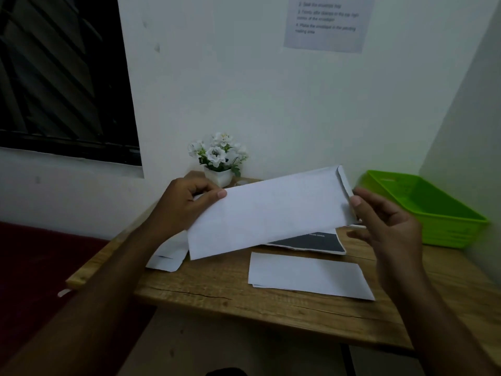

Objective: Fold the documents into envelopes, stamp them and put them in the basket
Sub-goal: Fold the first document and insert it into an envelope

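Observation:
A long white envelope [267, 213] is held tilted in the air above the wooden desk [244, 291], its flap end up at the right. My left hand [184, 204] pinches its left end, thumb on the front face. At the flap end my right hand [390, 229] touches the edge with the thumb tip, its fingers loosely spread behind. On the desk below lies a folded white document [309, 275]. A printed sheet with a dark block [311, 244] shows partly under the envelope. A green basket [423, 207] stands at the desk's right back corner.
More white paper [168, 256] lies at the desk's left, partly hidden by my left arm. A small white pot of white flowers [218, 161] stands against the wall at the back. An instruction sheet [328, 21] hangs on the wall. Walls close the desk at the back and right.

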Motion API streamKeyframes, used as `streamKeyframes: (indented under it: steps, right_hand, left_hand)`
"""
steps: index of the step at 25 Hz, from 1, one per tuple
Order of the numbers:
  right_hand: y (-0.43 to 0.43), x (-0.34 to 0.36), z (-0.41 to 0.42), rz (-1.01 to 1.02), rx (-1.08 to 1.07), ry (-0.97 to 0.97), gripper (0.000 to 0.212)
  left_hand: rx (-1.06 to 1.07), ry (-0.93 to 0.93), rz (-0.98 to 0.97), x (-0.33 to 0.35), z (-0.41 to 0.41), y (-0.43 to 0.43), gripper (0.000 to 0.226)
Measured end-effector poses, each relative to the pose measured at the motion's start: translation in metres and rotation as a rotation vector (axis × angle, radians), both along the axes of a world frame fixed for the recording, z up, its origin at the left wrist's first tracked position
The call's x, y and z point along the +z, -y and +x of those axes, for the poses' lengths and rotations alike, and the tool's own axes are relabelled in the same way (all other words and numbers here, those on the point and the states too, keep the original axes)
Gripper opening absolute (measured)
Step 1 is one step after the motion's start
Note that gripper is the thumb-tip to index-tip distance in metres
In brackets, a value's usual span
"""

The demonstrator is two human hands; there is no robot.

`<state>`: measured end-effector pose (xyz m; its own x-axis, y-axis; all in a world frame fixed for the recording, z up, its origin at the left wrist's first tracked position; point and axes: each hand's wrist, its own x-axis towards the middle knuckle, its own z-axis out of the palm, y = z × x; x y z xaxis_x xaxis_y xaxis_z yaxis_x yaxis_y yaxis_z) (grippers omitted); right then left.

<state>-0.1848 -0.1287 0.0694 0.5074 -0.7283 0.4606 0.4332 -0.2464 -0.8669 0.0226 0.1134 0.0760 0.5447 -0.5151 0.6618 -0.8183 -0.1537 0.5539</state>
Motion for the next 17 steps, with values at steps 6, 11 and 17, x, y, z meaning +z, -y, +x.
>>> streamKeyframes:
  steps: [6, 11, 17]
  right_hand:
    - [0.031, -0.013, 0.003, -0.102, -0.05, -0.167, 0.025]
    - [0.046, -0.025, 0.015, -0.062, -0.037, -0.287, 0.026]
    - [0.052, -0.039, 0.025, 0.17, 0.104, -0.283, 0.015]
  left_hand:
    - [-0.015, -0.003, 0.093, -0.006, 0.01, 0.028, 0.008]
    - [0.039, 0.011, 0.14, -0.011, 0.002, 0.054, 0.021]
    - [0.108, 0.337, 0.421, -0.023, -0.037, 0.102, 0.088]
